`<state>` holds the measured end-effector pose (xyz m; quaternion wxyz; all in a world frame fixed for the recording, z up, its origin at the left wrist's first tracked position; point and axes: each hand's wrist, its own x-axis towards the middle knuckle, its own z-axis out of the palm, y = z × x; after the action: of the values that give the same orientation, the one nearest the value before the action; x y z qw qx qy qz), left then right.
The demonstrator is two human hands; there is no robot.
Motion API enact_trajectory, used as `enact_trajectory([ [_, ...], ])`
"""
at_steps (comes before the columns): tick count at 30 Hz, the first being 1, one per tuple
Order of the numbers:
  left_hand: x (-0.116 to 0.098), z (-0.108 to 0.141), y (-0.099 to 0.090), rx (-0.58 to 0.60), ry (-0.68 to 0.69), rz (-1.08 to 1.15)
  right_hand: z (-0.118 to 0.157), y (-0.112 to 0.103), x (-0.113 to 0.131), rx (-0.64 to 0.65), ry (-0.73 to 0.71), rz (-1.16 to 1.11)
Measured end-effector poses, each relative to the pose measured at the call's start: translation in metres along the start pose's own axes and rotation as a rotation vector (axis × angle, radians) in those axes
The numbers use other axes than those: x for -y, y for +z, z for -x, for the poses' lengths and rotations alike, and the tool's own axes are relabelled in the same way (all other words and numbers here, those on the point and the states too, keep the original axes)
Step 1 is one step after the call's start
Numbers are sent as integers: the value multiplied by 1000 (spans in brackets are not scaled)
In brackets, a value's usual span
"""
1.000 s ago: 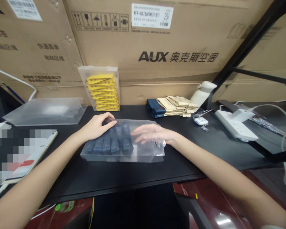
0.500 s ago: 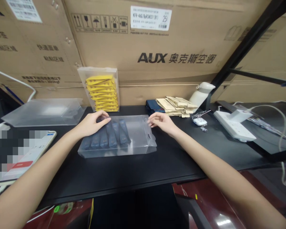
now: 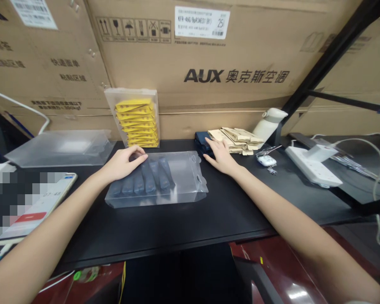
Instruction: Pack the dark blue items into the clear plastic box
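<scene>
A clear plastic box [image 3: 185, 181] lies flat on the black table, with several dark blue packets [image 3: 150, 179] lined up in its left part. Over its back left edge my left hand [image 3: 125, 162] is closed, thumb on top and fingers curled, holding the box. My right hand [image 3: 221, 157] is open, fingers spread, just beyond the box's right end. It is at a dark blue packet [image 3: 202, 139] and the front of a pile of cream-coloured folded packets [image 3: 240, 139]; whether the fingertips touch them I cannot tell.
A clear box of yellow packets [image 3: 136, 122] stands upright against a large carton [image 3: 190, 55]. Left are a flat clear plastic box [image 3: 60, 147] and a phone [image 3: 41, 207]. Right are a white bottle [image 3: 269, 126], a white earphone case [image 3: 266, 160] and a power strip [image 3: 315, 166].
My right hand has left the clear box's right end and moved right and slightly away, to the dark blue and cream packets, fingers spreading. My left hand stays on the box.
</scene>
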<state>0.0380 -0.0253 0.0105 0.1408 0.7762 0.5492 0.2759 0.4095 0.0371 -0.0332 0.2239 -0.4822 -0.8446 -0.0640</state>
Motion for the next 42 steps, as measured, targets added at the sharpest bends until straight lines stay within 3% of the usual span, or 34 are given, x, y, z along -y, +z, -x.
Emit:
enact_trajectory([
  [6,0,0,0,11,3,3,0,1,-4,-68,-68,-44],
  [12,1,0,0,13,6,-7,-1,9,-2,-195,-71,-155],
  [23,1,0,0,6,9,6,-3,8,-1,-291,-64,-219],
  [31,0,0,0,8,8,12,0,6,5,-267,7,-377],
  [42,-3,1,-1,10,-6,0,-1,1,3,-253,19,-288],
])
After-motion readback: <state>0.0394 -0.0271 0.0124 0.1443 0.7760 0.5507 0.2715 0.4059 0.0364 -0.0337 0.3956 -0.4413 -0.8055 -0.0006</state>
